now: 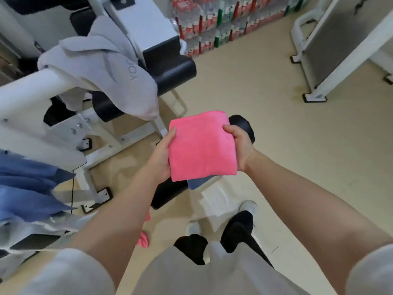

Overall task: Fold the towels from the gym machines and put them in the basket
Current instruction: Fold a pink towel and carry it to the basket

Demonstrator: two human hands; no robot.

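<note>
Pink towel (202, 145) folded; L hand (162, 155), R hand (239, 143) fingers pinching edges (fingertips hidden underneath).

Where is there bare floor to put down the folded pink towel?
Bare beige floor lies right of the folded pink towel, between the stacked bottle packs and the white machine frame. Left is crowded: the grey towel and blue towels drape the white gym machine.

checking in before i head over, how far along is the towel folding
Done: the pink towel is folded into a neat square. In hand: the left hand and right hand hold it by its sides. Left: the grey towel and blue towels are draped unfolded on the machines; no basket is in view.
</note>
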